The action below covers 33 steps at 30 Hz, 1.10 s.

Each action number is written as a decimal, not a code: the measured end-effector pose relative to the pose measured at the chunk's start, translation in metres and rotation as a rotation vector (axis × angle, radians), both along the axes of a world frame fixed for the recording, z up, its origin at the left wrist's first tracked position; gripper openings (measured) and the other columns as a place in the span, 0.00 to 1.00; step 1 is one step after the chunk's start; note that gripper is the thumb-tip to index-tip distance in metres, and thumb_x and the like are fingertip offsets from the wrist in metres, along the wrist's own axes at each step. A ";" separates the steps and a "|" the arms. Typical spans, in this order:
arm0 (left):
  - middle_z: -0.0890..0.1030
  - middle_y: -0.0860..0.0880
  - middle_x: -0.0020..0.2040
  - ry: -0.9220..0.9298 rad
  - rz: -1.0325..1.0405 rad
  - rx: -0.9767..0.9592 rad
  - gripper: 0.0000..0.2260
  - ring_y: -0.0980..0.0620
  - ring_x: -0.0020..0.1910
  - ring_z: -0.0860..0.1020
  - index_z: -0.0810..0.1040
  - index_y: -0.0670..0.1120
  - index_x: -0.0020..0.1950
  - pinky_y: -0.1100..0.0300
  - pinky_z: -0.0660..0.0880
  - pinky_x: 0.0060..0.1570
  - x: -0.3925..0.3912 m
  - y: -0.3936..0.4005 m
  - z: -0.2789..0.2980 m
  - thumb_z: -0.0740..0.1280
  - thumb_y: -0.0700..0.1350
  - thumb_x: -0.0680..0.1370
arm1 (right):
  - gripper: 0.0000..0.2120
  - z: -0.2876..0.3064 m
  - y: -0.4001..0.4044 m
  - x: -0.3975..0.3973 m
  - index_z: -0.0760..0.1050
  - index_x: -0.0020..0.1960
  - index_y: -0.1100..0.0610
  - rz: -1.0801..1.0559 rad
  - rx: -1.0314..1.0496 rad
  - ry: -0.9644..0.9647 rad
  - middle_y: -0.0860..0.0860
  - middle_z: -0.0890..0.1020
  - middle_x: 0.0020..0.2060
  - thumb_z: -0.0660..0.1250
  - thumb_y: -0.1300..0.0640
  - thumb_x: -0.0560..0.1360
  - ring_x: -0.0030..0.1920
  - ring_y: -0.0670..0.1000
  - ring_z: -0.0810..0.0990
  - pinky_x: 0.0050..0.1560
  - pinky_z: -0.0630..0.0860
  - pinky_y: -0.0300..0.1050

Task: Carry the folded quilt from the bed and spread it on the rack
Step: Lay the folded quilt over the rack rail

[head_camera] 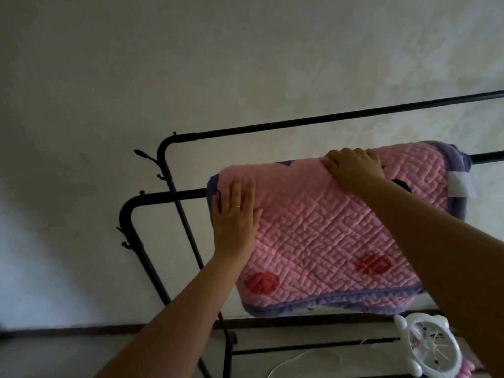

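The pink quilt [321, 230] with purple trim and red round emblems hangs folded over the near top bar of the black metal rack [163, 196]. My left hand [236, 214] lies flat on the quilt's left edge, fingers spread, a ring on one finger. My right hand [353, 166] rests on the top fold of the quilt where it crosses the bar, fingers curled over the far side. The bar under the quilt is hidden.
A second, higher rack bar [300, 124] runs behind, close to the pale patterned wall. Small hooks [144, 155] stick out at the rack's left corner. A white cat-shaped fan [431, 347] and a white cable lie on the rack's lower bars.
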<state>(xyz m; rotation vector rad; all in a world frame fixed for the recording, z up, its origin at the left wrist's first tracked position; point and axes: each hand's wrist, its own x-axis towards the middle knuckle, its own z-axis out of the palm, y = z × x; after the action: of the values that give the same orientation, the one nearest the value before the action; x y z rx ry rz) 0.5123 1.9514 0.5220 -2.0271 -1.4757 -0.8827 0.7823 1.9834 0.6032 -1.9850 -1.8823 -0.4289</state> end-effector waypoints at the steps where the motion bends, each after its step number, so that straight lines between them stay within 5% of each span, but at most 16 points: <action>1: 0.62 0.38 0.75 -0.032 -0.011 0.018 0.26 0.38 0.74 0.60 0.57 0.47 0.77 0.39 0.60 0.71 -0.003 -0.005 -0.008 0.59 0.51 0.80 | 0.23 0.000 0.001 0.000 0.71 0.65 0.48 -0.002 0.003 0.002 0.55 0.78 0.58 0.44 0.40 0.80 0.60 0.58 0.74 0.67 0.64 0.61; 7: 0.57 0.40 0.76 -0.395 -0.019 -0.048 0.31 0.42 0.74 0.59 0.54 0.49 0.78 0.51 0.67 0.67 -0.010 -0.031 -0.037 0.66 0.47 0.78 | 0.23 0.000 0.003 -0.011 0.71 0.65 0.48 -0.016 -0.004 0.012 0.56 0.77 0.59 0.45 0.41 0.81 0.61 0.59 0.73 0.67 0.62 0.61; 10: 0.62 0.42 0.73 -0.605 -0.059 -0.115 0.33 0.45 0.68 0.69 0.50 0.49 0.78 0.57 0.76 0.57 -0.008 -0.047 -0.047 0.65 0.50 0.79 | 0.23 -0.001 0.002 -0.008 0.71 0.65 0.48 -0.021 -0.004 0.021 0.56 0.77 0.59 0.44 0.41 0.81 0.61 0.59 0.73 0.67 0.62 0.61; 13: 0.70 0.45 0.71 -0.691 -0.033 -0.185 0.35 0.47 0.61 0.77 0.50 0.48 0.78 0.65 0.74 0.47 -0.005 -0.062 -0.058 0.65 0.55 0.77 | 0.24 -0.001 -0.001 -0.002 0.71 0.65 0.48 -0.029 -0.001 0.032 0.56 0.77 0.59 0.44 0.41 0.81 0.62 0.60 0.73 0.68 0.62 0.61; 19: 0.77 0.46 0.62 -0.786 0.112 -0.361 0.30 0.46 0.56 0.79 0.64 0.43 0.70 0.57 0.78 0.49 0.016 -0.083 -0.093 0.68 0.58 0.74 | 0.24 -0.003 -0.004 -0.003 0.70 0.66 0.49 -0.015 0.010 0.053 0.57 0.76 0.61 0.42 0.42 0.81 0.64 0.59 0.71 0.68 0.59 0.62; 25: 0.74 0.42 0.64 -0.864 0.209 -0.418 0.30 0.44 0.54 0.79 0.57 0.42 0.74 0.51 0.80 0.49 0.054 -0.106 -0.097 0.68 0.44 0.76 | 0.21 -0.007 -0.016 0.015 0.62 0.74 0.47 0.261 -0.002 0.190 0.52 0.62 0.75 0.53 0.51 0.81 0.77 0.55 0.50 0.75 0.44 0.61; 28: 0.77 0.41 0.61 -0.877 0.259 -0.396 0.30 0.43 0.52 0.81 0.57 0.41 0.75 0.53 0.78 0.46 0.068 -0.119 -0.096 0.67 0.43 0.77 | 0.25 -0.022 -0.044 0.030 0.66 0.72 0.51 0.362 0.152 0.376 0.55 0.62 0.75 0.62 0.63 0.76 0.77 0.57 0.52 0.76 0.51 0.57; 33: 0.81 0.43 0.45 -0.892 0.331 -0.440 0.10 0.46 0.40 0.79 0.73 0.40 0.58 0.55 0.74 0.39 0.070 -0.135 -0.096 0.62 0.41 0.78 | 0.22 -0.074 -0.092 0.053 0.68 0.71 0.55 0.293 0.310 0.396 0.55 0.66 0.71 0.63 0.61 0.77 0.71 0.59 0.64 0.68 0.67 0.55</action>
<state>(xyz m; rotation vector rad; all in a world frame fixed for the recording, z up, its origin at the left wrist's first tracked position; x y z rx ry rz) 0.5822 1.8161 0.4258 -1.6047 -2.5790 -1.5180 0.8353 1.8915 0.5295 -1.4408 -1.6963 -0.2078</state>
